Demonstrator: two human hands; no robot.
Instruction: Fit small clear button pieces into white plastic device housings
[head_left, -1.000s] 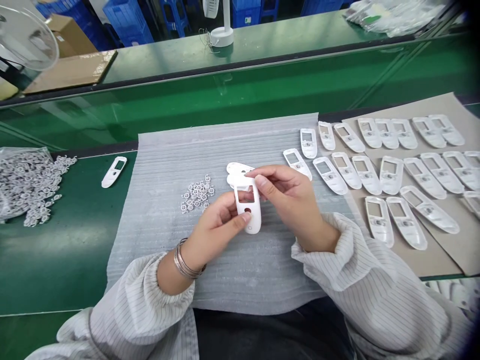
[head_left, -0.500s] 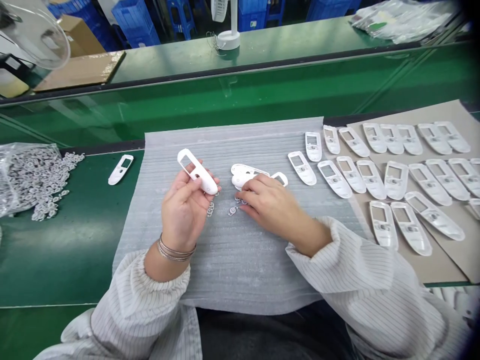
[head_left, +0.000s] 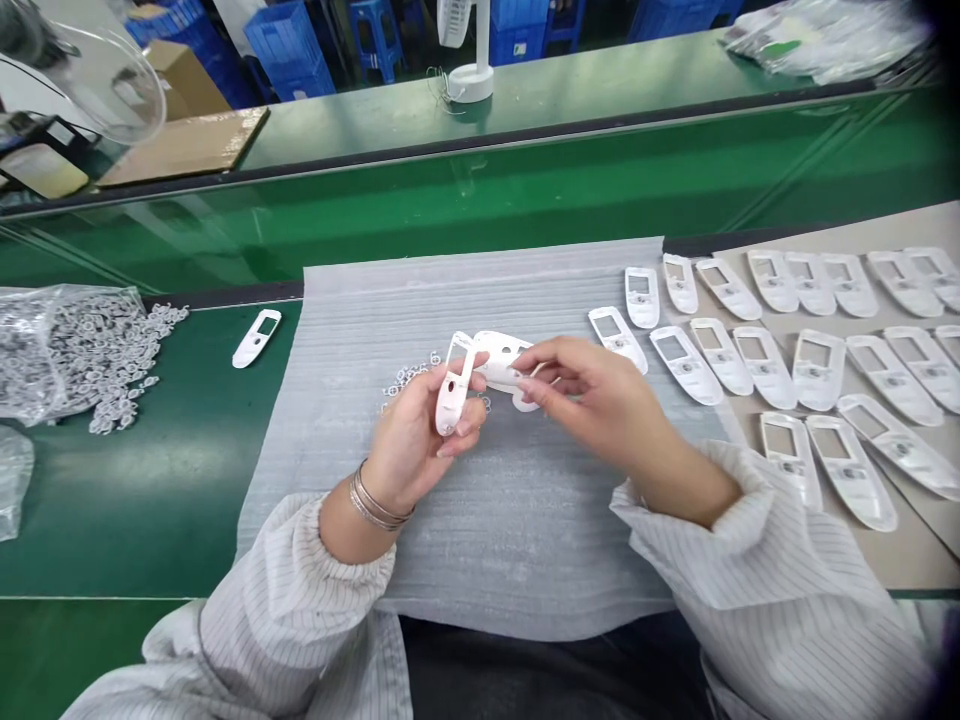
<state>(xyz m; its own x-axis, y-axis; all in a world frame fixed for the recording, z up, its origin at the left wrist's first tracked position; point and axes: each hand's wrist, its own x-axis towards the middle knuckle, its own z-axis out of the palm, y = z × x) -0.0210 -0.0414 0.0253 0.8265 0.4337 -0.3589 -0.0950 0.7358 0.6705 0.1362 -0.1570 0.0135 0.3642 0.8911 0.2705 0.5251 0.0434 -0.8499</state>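
In the head view, my left hand (head_left: 416,430) holds a white plastic housing (head_left: 452,395) upright, its oblong window at the top, between thumb and fingers. My right hand (head_left: 600,395) is just to the right, thumb and forefinger brought together; anything small between the tips is too fine to make out. Behind both hands, a few more white housings (head_left: 501,346) lie overlapping on the grey foam sheet (head_left: 495,540), partly covered by my fingers. Small grey ring-shaped parts (head_left: 409,374) lie in a loose heap behind my left hand.
Rows of white housings (head_left: 817,370) lie on cardboard at the right. One more housing (head_left: 256,338) rests at the left on the green table (head_left: 150,500). A clear bag of small grey parts (head_left: 67,350) spills beside it. A green ledge (head_left: 360,125) crosses the back.
My left hand has moved right and turned its housing upright, uncovering the heap of small parts. My right hand has lifted from the small parts on the sheet and shifted right.
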